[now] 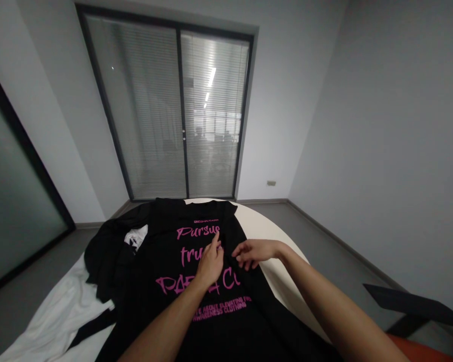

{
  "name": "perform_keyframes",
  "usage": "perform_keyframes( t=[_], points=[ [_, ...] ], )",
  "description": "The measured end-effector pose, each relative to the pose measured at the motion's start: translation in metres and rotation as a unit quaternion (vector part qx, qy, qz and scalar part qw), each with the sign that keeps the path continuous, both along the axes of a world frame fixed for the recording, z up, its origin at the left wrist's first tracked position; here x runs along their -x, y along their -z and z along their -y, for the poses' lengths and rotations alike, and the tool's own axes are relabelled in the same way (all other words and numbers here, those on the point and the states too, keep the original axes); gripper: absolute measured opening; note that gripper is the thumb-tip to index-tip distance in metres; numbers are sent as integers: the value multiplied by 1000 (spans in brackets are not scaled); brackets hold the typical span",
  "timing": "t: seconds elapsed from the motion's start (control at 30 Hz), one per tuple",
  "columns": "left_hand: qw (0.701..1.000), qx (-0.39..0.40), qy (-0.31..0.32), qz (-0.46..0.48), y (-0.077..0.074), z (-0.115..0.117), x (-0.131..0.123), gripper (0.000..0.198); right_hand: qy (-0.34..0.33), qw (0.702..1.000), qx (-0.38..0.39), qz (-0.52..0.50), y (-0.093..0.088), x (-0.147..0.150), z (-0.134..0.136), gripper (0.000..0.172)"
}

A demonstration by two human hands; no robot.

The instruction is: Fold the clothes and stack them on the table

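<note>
A black T-shirt with pink lettering lies spread over a round white table. My left hand rests flat on the printed chest, its forefinger stretched toward the word "Pursue". My right hand reaches in from the right beside it, fingers loosely spread and curled down onto the shirt's right side. Neither hand holds anything that I can see.
More dark clothing is bunched at the left of the shirt, and a white garment hangs off the table's left edge. An orange seat shows at bottom right. Blinds cover a glass door straight ahead.
</note>
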State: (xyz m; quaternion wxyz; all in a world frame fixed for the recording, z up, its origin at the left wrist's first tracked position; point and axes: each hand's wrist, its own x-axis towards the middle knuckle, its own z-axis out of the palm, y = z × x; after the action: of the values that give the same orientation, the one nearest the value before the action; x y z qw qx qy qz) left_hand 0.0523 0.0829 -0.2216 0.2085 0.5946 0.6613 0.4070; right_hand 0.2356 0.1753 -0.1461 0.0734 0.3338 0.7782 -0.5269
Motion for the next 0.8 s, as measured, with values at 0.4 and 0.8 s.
perform_keyframes(
  t=[0.4, 0.8],
  points=[
    [991, -2, 35, -131, 2, -5, -3, 50, -143, 978, 150, 37, -6, -17, 39, 65],
    [988, -5, 36, -151, 14, -7, 3, 54, -316, 864, 367, 137, -16, 1, 74, 57]
  ],
)
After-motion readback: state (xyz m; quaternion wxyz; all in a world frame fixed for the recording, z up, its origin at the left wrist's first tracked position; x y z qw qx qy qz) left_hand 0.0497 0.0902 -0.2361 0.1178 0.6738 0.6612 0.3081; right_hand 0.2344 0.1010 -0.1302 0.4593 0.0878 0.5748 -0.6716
